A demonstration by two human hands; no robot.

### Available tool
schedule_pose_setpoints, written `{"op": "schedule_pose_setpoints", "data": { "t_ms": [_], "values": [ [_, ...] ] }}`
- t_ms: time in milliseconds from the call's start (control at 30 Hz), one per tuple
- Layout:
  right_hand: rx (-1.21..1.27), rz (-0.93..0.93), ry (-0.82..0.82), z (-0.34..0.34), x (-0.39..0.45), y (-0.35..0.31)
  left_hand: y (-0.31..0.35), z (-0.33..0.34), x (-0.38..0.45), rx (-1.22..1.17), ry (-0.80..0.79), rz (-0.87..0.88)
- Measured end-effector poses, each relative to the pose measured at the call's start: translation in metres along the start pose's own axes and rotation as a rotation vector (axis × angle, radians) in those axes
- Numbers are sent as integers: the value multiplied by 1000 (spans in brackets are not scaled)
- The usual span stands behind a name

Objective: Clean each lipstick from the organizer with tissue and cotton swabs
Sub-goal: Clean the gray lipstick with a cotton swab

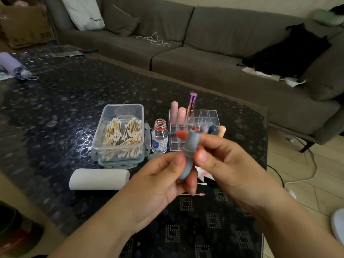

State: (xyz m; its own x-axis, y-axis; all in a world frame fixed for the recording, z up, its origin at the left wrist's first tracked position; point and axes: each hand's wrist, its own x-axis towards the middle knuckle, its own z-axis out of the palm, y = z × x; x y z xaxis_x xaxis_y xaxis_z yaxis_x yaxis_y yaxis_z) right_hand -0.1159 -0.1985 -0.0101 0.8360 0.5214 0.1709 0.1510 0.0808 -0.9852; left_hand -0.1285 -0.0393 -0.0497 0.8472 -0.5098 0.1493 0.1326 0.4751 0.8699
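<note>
An uncapped grey lipstick (189,155) with its red bullet extended is held up over the table. My left hand (158,183) grips its lower barrel. My right hand (223,162) pinches its upper barrel between thumb and fingers. Behind it stands the clear acrylic organizer (204,116) with several lipsticks, among them a tall purple one (192,103). A clear box of cotton swabs (121,135) sits to the left. A tissue roll (99,179) lies in front of that box. Used swabs (197,194) and a crumpled tissue (203,174) lie under my hands.
A small open bottle of clear liquid (159,136) stands between the swab box and the organizer. The dark patterned table (55,112) ends at the right near a cable on the floor (305,175). A grey sofa (204,53) runs behind.
</note>
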Motion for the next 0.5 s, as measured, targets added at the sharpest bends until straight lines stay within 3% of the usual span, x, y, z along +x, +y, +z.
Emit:
{"op": "schedule_pose_setpoints", "data": {
  "t_ms": [167, 300, 400, 500],
  "values": [
    [-143, 62, 169, -1, -1, 10, 6, -5, 1, 332, 254, -17],
    [-430, 268, 274, -13, -2, 11, 15, -24, 1, 986, 530, 119],
    [-551, 394, 244, -14, -3, 19, 12, -38, 3, 1481, 470, 180],
    [-665, 445, 230, -15, -4, 26, 2, -40, 4, 1748, 334, 50]
  ]
}}
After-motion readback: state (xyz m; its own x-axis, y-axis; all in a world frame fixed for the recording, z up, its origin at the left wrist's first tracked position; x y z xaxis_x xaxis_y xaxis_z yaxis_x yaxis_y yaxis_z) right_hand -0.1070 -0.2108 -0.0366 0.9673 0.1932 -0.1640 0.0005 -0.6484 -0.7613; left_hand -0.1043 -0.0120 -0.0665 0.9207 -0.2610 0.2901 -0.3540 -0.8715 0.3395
